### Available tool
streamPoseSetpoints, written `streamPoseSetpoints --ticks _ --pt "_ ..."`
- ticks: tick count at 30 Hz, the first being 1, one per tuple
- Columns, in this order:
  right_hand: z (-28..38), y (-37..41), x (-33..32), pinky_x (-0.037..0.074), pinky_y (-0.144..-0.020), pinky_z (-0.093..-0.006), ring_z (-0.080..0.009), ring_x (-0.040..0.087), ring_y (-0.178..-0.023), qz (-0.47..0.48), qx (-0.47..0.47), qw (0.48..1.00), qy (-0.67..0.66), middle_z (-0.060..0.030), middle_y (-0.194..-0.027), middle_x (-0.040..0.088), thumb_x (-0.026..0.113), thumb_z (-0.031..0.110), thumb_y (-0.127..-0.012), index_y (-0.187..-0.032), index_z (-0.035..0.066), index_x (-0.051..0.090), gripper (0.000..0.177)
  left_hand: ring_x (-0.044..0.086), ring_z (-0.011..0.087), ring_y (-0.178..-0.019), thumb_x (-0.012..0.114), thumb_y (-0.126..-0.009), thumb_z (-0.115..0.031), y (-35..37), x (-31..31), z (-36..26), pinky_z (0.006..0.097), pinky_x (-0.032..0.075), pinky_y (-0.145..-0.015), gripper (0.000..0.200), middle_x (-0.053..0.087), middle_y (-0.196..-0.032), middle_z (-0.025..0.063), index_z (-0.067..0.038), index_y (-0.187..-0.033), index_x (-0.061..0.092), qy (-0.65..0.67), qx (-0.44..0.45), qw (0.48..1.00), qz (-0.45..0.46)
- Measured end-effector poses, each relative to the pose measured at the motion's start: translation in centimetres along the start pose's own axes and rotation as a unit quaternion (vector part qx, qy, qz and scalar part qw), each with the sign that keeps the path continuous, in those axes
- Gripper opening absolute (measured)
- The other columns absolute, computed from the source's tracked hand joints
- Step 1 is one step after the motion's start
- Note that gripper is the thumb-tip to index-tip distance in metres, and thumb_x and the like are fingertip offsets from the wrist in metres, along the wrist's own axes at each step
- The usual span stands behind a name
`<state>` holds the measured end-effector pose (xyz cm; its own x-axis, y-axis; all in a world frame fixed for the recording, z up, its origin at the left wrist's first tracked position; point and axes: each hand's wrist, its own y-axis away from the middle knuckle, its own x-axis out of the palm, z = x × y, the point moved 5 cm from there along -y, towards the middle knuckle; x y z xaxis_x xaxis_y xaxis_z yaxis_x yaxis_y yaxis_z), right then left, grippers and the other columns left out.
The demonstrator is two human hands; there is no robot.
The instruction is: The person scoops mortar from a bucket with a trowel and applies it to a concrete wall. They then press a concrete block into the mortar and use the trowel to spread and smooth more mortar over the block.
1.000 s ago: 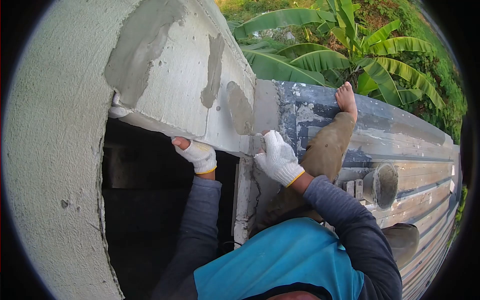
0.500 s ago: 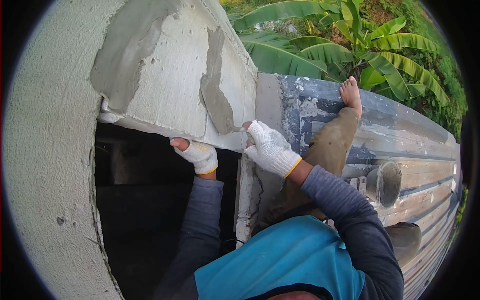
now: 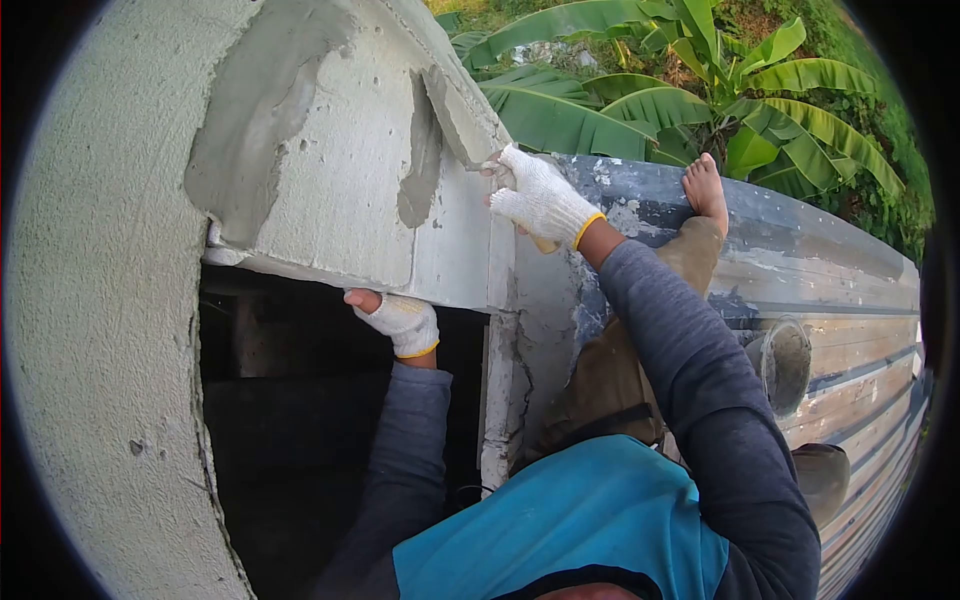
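My right hand (image 3: pixel 543 197), in a white fingerless glove, is closed round a plastering trowel. The trowel's grey blade (image 3: pixel 458 122) lies against the wall near its far right corner, and part of its wooden handle shows below my palm. Beside the blade runs a streak of wet mortar (image 3: pixel 420 165) on the pale concrete wall (image 3: pixel 345 170). My left hand (image 3: pixel 402 322), gloved alike, grips the wall's lower edge at the top of a dark opening. Its thumb shows, while most of its fingers are hidden.
A larger mortar patch (image 3: pixel 255 120) covers the wall's left part. On the right, a bucket (image 3: pixel 782 365) stands on the corrugated metal roof (image 3: pixel 840 345), where my bare foot (image 3: pixel 706 190) also rests. The dark opening (image 3: pixel 330 450) lies below the wall. Banana leaves (image 3: pixel 590 120) grow beyond the roof edge.
My right hand has moved the trowel up and right across the wall, from the lower end of the mortar streak towards the far corner. My left hand keeps its hold on the edge.
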<state>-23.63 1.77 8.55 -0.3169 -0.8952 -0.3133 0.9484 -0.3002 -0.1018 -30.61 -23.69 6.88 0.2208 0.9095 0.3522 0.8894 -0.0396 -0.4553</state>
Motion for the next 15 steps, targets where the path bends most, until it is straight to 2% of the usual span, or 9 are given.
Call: streamPoseSetpoints --ticks 1,2,5,6,7,9,11,13,15 --pt "0.3 -0.4 0.2 0.052 -0.071 -0.0418 -0.0295 0.065 -0.075 0.030 0.009 0.999 0.001 -0.0135 -0.082 0.065 0.069 0.015 -0.082 -0.122 0.004 0.053 0.045 0.035 0.0316 -0.141 0.043 -0.088 -0.080 0.1 -0.2 0.0 0.0448 0.027 -0.118 0.102 0.031 -0.157 0.0128 -0.005 -0.155 0.025 -0.003 -0.001 1.000 -0.005" --pt "0.0 -0.4 0.3 0.052 -0.070 -0.0409 -0.0316 0.065 -0.074 -0.019 -0.115 0.989 0.087 -0.0144 -0.081 0.064 0.071 0.014 -0.082 -0.120 0.005 0.054 0.042 0.035 0.0318 -0.141 0.043 -0.088 -0.080 0.2 -0.5 0.2 0.0451 0.028 -0.118 0.102 0.032 -0.157 0.0128 -0.005 -0.155 0.025 -0.002 -0.007 1.000 -0.019" --pt "0.8 3.2 1.4 0.052 -0.072 -0.0408 -0.0345 0.064 -0.075 0.036 -0.151 0.983 0.099 -0.0158 -0.082 0.063 0.074 0.014 -0.081 -0.118 0.006 0.056 0.042 0.036 0.0322 -0.141 0.044 -0.087 -0.080 0.3 -0.2 0.3 0.0458 0.028 -0.117 0.101 0.033 -0.157 0.0129 -0.006 -0.154 0.026 0.025 -0.028 0.999 -0.029" --pt "0.8 4.6 2.1 0.052 -0.074 -0.0426 -0.0382 0.063 -0.078 0.046 -0.166 0.980 0.100 -0.0178 -0.085 0.062 0.075 0.014 -0.080 -0.117 0.007 0.056 0.041 0.036 0.0324 -0.141 0.044 -0.087 -0.080 0.4 -0.2 0.5 0.0462 0.029 -0.117 0.101 0.033 -0.157 0.0131 -0.006 -0.154 0.027 0.050 -0.040 0.998 -0.019" --pt "0.2 5.9 3.0 0.052 -0.076 -0.0440 -0.0384 0.064 -0.082 0.040 -0.198 0.976 0.082 -0.0163 -0.088 0.063 0.073 0.013 -0.080 -0.115 0.008 0.057 0.038 0.036 0.0324 -0.141 0.044 -0.087 -0.080 0.3 -0.2 0.7 0.0462 0.029 -0.117 0.101 0.033 -0.157 0.0131 -0.006 -0.154 0.027 0.049 -0.042 0.998 -0.018" --pt "-0.7 8.4 4.5 0.052 -0.077 -0.0448 -0.0383 0.064 -0.088 0.091 -0.223 0.967 0.082 -0.0158 -0.090 0.063 0.071 0.012 -0.080 -0.113 0.009 0.059 0.035 0.037 0.0329 -0.140 0.046 -0.087 -0.079 0.0 -0.2 0.9 0.0462 0.029 -0.116 0.099 0.034 -0.156 0.0128 -0.008 -0.154 0.029 0.092 -0.045 0.995 0.010" --pt "-1.2 10.4 4.8 0.052 -0.078 -0.0446 -0.0384 0.064 -0.091 0.127 -0.206 0.968 0.061 -0.0153 -0.093 0.063 0.070 0.012 -0.080 -0.111 0.009 0.060 0.032 0.037 0.0329 -0.140 0.048 -0.087 -0.078 -0.5 -2.3 2.5 0.0459 0.030 -0.116 0.099 0.035 -0.156 0.0127 -0.008 -0.154 0.029 0.119 -0.064 0.990 0.032" --pt "-1.0 10.6 4.7 0.052 -0.077 -0.0451 -0.0394 0.064 -0.091 0.111 -0.170 0.976 0.083 -0.0162 -0.093 0.063 0.069 0.012 -0.081 -0.109 0.008 0.059 0.030 0.038 0.0328 -0.139 0.049 -0.087 -0.078 -0.2 -1.5 2.0 0.0456 0.030 -0.116 0.098 0.036 -0.156 0.0125 -0.008 -0.154 0.030 0.142 -0.089 0.985 0.051" --pt "-1.1 8.7 4.0 0.051 -0.077 -0.0452 -0.0401 0.063 -0.091 -0.066 -0.119 0.986 0.101 -0.0171 -0.095 0.062 0.068 0.012 -0.082 -0.110 0.007 0.058 0.029 0.038 0.0322 -0.139 0.049 -0.087 -0.077 0.0 -0.9 1.1 0.0449 0.030 -0.116 0.097 0.037 -0.155 0.0119 -0.008 -0.153 0.031 0.084 -0.038 0.996 -0.017"
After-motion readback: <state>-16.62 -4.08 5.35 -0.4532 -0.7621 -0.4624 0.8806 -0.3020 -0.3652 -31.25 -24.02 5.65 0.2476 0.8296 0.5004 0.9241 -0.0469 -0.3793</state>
